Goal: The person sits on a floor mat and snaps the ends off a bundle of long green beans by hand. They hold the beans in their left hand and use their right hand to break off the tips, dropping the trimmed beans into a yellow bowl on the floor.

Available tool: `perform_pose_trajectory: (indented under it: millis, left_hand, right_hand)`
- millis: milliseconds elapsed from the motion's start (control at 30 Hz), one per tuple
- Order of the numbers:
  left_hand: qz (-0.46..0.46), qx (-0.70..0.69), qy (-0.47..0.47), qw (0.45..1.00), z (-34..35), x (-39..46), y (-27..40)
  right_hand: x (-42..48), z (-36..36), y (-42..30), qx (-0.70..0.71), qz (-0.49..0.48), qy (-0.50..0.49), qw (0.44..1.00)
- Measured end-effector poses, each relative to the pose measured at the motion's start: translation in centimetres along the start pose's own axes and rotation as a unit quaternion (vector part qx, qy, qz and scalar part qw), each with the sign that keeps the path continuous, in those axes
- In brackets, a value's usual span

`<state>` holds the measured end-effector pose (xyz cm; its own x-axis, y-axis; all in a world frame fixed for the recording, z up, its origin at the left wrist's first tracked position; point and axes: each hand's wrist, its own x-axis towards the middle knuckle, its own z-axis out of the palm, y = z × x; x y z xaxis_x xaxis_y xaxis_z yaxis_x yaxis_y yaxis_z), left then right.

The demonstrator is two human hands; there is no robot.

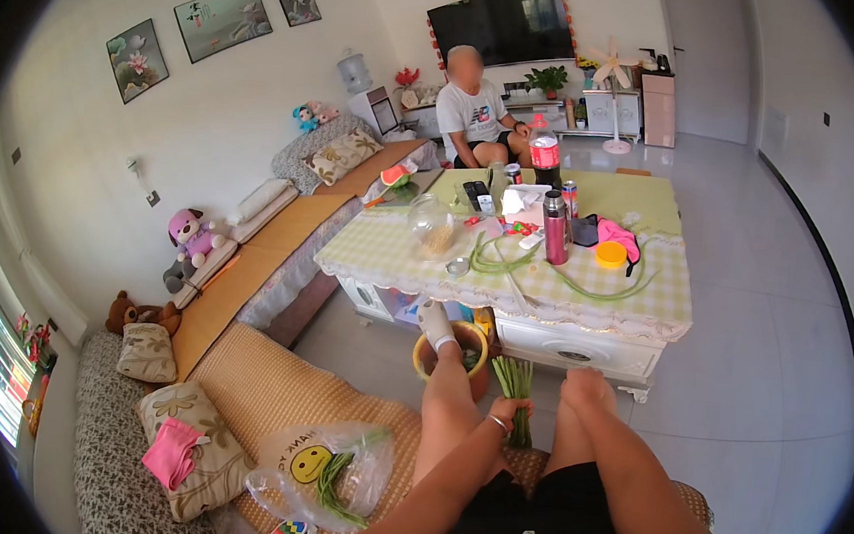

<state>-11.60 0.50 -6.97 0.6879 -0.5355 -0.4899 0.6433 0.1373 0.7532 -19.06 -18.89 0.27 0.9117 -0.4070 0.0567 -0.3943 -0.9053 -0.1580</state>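
Note:
My left hand (512, 412), with a pale bangle at its wrist, grips an upright bundle of long green vegetable stalks (513, 381) between my knees. My right hand (589, 389) rests on or against my right knee; its fingers are not clear. On the woven mat to my left, a clear plastic bag (365, 480) with a yellow smiling face lies around more green stalks (334, 489). Curled green strands (502, 262) are spread on the table (413, 247). A yellow-rimmed bin (486, 339) stands by my left foot, under the table's near edge.
A pink thermos flask (556, 232), a glass jar (430, 226), a cola bottle (545, 156) and an orange-yellow lid (611, 254) stand or lie on the table. Another person (476, 116) sits beyond it. Cushions (194, 452) and a bench (262, 254) line the left wall.

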Motion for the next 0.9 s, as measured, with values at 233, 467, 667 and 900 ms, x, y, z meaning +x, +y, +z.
perform_pose_trajectory:
  millis: [233,467,667,900]
  left_hand:
    - [0.003,-0.017,0.029,0.999,0.9,-1.0,0.4]
    - [0.002,-0.011,0.036,0.999,0.7,-1.0,0.8]
    - [0.007,-0.019,0.012,1.000,0.7,-1.4,0.8]
    - [0.009,-0.003,0.028,1.000,0.5,-1.0,0.8]
  right_hand:
    - [0.2,-0.2,0.2,0.009,-0.010,-0.031,0.999]
    - [0.5,0.3,-0.2,0.010,-0.015,-0.005,1.000]
    - [0.1,-0.4,-0.5,0.031,-0.009,-0.011,0.999]
    - [0.1,-1.1,-0.6,0.041,-0.006,-0.030,0.999]
